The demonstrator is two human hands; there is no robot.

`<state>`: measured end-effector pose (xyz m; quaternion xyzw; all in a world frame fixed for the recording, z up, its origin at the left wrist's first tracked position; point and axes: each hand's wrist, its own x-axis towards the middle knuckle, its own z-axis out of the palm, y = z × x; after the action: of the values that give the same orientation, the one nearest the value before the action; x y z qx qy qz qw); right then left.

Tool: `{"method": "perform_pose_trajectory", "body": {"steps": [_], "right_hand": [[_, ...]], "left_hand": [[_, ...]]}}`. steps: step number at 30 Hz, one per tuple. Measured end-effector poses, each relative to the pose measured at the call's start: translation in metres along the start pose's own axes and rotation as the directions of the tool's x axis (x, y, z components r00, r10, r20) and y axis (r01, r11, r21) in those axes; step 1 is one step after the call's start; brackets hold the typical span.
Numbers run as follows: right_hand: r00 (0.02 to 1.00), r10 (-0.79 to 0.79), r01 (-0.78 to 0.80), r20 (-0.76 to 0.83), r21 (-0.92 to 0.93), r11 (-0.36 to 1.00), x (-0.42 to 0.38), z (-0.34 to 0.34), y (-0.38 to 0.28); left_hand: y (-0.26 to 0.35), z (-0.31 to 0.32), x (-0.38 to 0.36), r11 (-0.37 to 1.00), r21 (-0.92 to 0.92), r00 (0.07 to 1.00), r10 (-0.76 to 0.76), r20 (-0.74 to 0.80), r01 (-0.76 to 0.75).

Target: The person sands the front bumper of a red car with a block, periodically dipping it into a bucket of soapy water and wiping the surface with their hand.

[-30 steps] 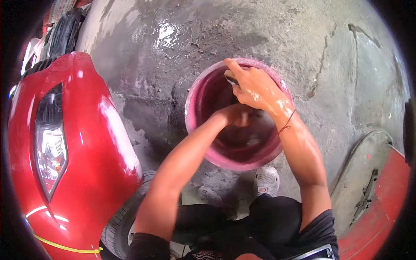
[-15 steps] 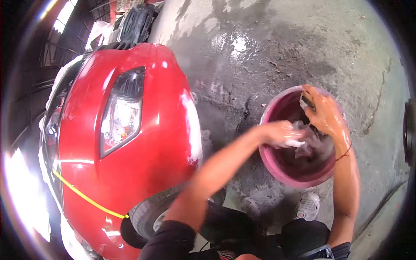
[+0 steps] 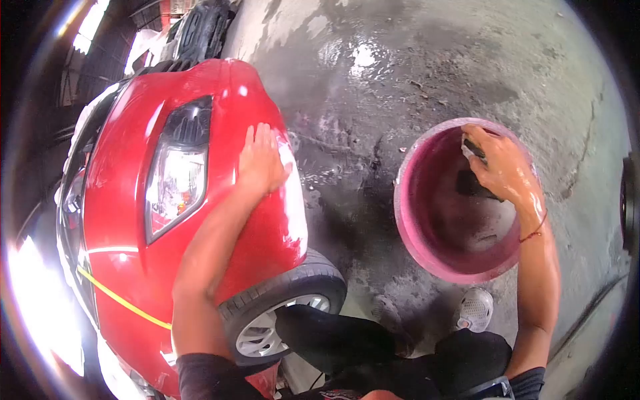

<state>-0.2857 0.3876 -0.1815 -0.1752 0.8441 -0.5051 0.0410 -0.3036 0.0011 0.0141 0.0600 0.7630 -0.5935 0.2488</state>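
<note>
1. Your left hand [image 3: 261, 162] lies flat, fingers spread, on the red bumper [image 3: 220, 220] just beside the headlight [image 3: 175, 175]; it holds nothing.
2. Your right hand [image 3: 501, 168] is at the far rim of the pink bucket [image 3: 420, 247], closed on a small dark pad [image 3: 475, 150], probably a sanding block; the view is too blurred to be sure.
3. Progress, my read: a dull whitish patch [image 3: 293, 200] on the bumper corner above the front wheel [image 3: 283, 313] looks already worked; the rest of the panel is glossy, so most is left.
4. The concrete floor [image 3: 413, 73] is wet.
</note>
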Motion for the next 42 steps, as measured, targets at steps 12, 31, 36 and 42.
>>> {"method": "perform_pose_trajectory", "body": {"steps": [12,31,36,42], "right_hand": [[0.997,0.005,0.007,0.077,-0.149,0.989,0.002,0.017,0.026],[0.967,0.169,-0.121,0.189,-0.241,0.963,0.0,0.011,0.01],[0.988,0.015,0.025,0.155,-0.254,0.967,-0.002,0.017,0.021],[0.942,0.175,-0.081,0.286,-0.313,0.946,-0.006,0.015,0.019]], "left_hand": [[0.029,0.022,0.069,0.903,0.055,0.854,0.381,0.355,-0.426],[0.113,0.127,-0.114,0.772,0.148,0.766,0.634,-0.105,-0.618],[0.098,0.075,-0.078,0.812,-0.084,0.807,0.583,0.098,-0.577],[0.053,0.029,0.045,0.953,0.115,0.946,0.253,0.203,-0.28]]}}
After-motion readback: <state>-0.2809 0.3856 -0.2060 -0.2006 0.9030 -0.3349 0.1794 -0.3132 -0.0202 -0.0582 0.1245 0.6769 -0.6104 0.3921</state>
